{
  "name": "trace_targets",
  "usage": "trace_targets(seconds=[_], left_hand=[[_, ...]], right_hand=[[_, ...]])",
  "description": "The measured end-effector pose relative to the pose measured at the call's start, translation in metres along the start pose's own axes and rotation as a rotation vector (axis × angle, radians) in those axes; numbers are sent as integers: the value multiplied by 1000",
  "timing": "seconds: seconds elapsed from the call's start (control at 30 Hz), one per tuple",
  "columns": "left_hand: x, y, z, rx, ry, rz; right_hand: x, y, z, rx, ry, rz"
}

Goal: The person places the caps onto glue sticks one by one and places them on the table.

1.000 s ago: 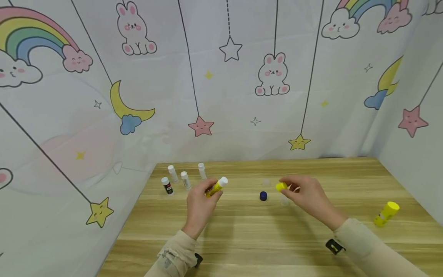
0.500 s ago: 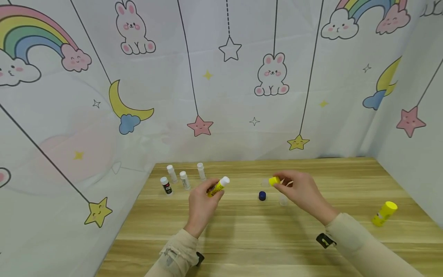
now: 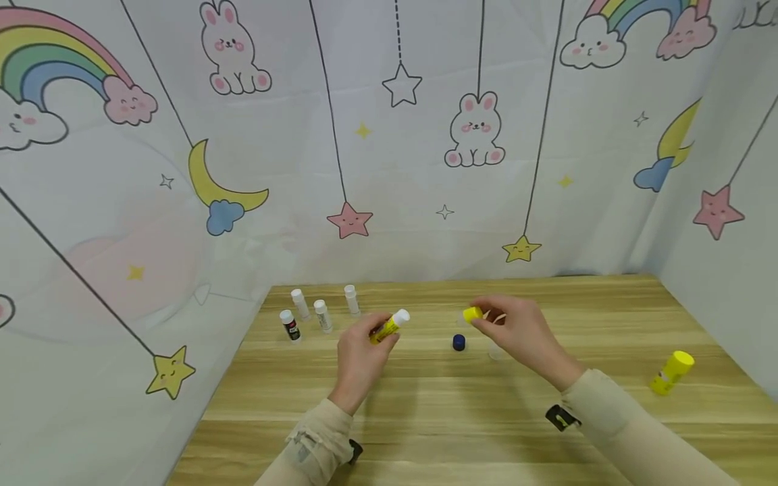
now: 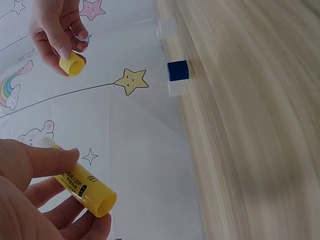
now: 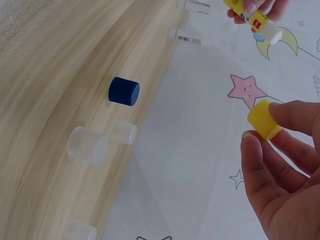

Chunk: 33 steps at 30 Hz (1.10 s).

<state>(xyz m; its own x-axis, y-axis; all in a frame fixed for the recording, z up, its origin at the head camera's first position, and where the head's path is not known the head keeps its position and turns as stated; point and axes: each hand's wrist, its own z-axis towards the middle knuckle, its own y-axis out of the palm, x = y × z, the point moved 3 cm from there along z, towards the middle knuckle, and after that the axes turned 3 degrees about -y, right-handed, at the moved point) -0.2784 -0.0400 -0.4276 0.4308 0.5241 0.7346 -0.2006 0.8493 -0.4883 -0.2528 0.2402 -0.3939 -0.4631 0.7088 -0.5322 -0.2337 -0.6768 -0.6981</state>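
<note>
My left hand [image 3: 360, 358] grips a yellow glue stick [image 3: 387, 328], uncapped and tilted, its white end pointing up and right. Across from it, my right hand [image 3: 519, 331] pinches a small yellow cap [image 3: 472, 314] between thumb and fingers. The cap's hollow opening shows in the left wrist view, and a gap separates it from the glue stick. Below the cap, a dark blue cap [image 5: 124, 91] sits on the table. Beside that are translucent caps, one larger [image 5: 87, 145] and one smaller [image 5: 124, 132], partly hidden by my right hand in the head view.
At the back left of the wooden table [image 3: 425, 418] stand several white-capped glue sticks, one with a black label [image 3: 290, 326]. A large yellow glue stick [image 3: 671, 372] stands at the right. A patterned curtain [image 3: 419, 162] hangs behind the table.
My right hand has moved left and slightly up with the yellow cap, nearer the glue stick. My left hand has shifted slightly right, still gripping the glue stick.
</note>
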Motion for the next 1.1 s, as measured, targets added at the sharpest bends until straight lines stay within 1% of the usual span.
trace_targets(seconds=[0.47,0.7,0.87,1.03,1.1], left_hand=[[6,10,1,-22,29,15],[9,12,0,12,93,35],[12,15,-1,0,104,48],[15,17,-2,-22,99,59],[15,19,-3,-26,110,68]], right_hand=[[-11,2,5,-4,14,34],[-13,5,7,-13,23,39],[-17,6,9,-5,17,46],[-22,9,11,-4,-12,53],[-22,10,12,-5,-19,50]])
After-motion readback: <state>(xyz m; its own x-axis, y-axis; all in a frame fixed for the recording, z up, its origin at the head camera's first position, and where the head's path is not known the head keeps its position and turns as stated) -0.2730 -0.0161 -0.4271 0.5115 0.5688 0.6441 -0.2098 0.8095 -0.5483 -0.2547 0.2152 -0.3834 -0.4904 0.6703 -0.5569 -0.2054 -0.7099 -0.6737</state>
